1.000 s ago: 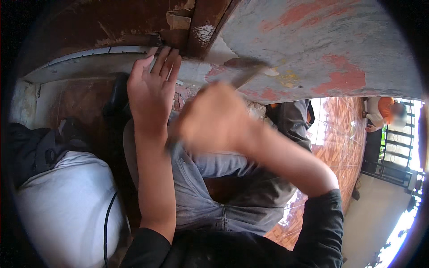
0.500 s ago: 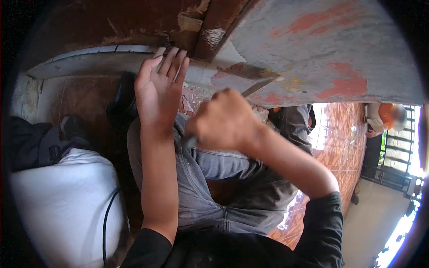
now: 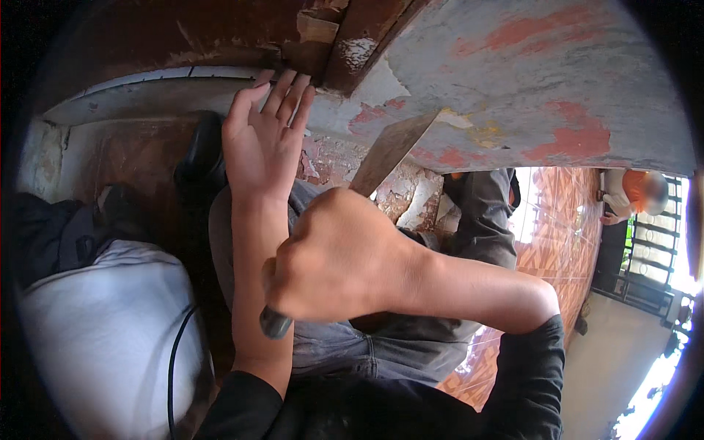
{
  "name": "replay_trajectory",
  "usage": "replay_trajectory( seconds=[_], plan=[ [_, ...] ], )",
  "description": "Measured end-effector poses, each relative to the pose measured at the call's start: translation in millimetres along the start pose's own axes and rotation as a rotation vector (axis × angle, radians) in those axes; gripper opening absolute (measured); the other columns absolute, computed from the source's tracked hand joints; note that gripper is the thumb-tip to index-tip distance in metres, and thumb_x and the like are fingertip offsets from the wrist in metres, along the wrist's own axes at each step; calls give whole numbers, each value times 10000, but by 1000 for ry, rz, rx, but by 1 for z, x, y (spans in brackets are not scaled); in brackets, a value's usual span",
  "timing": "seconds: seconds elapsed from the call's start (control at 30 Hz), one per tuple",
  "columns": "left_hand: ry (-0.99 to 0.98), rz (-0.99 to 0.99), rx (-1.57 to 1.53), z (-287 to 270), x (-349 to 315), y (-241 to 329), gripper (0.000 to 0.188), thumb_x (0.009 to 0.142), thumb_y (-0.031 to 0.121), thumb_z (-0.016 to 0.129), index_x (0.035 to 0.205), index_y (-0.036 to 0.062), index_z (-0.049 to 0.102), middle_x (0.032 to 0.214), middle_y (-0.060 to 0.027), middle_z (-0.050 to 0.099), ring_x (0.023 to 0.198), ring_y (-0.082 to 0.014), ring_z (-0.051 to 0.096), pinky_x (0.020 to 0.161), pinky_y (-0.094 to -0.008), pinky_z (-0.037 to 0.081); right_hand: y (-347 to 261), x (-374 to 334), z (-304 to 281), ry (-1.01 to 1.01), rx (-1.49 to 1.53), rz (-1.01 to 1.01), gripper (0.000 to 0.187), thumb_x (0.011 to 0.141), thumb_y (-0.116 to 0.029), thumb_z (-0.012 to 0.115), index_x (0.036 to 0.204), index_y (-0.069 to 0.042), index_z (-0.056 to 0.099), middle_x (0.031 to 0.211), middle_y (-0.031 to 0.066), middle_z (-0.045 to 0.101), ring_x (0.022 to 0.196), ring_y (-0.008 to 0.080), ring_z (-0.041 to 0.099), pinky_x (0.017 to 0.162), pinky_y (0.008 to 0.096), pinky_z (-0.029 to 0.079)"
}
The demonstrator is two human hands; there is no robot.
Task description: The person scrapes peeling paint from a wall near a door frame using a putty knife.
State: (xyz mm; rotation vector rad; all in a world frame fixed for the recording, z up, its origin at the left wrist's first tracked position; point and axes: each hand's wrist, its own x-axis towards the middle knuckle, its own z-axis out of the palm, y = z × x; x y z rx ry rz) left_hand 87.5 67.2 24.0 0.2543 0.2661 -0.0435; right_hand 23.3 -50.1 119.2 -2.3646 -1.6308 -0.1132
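Observation:
My right hand (image 3: 345, 257) is wrapped round the dark handle of a paint scraper (image 3: 392, 150), whose rounded end sticks out below the fist. Its wide flat blade slants up and to the right, with the tip at or very near the grey wall (image 3: 499, 95), where patches of red and yellow paint show. My left hand (image 3: 268, 136) is raised palm up, fingers stretched out, the fingertips by the pale ledge under the dark brown wood (image 3: 235, 37). I cannot tell whether they press on it. Nothing is held in it.
Peeling paint covers the low masonry step (image 3: 418, 198) beyond my bent knees. A white bundle with a black cable (image 3: 176, 352) lies at left, beside dark cloth (image 3: 51, 235). On the right, orange patterned tiles (image 3: 561, 235) lead to another person (image 3: 634, 194) near a metal gate (image 3: 653, 242).
My right hand has come down and toward me with the scraper, and the blade now shows its broad face. My left hand has barely shifted.

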Motion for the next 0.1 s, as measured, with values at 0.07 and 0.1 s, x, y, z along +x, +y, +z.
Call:
replay_trajectory(
  seconds=[0.07,0.1],
  plan=[
    [46,20,16,-1,0,1,542,839,100,600,1309,-37,367,1294,-228,430,1242,-341,437,1084,-449,379,5,-1,3,60,13,-6,128,531,-219,668,499,-151,564,451,-3,521,456,188,593,364,311,416],
    [15,5,-15,-3,1,1,579,845,102,597,1340,-31,328,1348,-219,368,1292,-341,373,1114,-463,337,22,-4,5,11,11,37,128,536,-217,674,559,-109,610,477,-29,546,476,188,612,375,316,445]
  ],
)
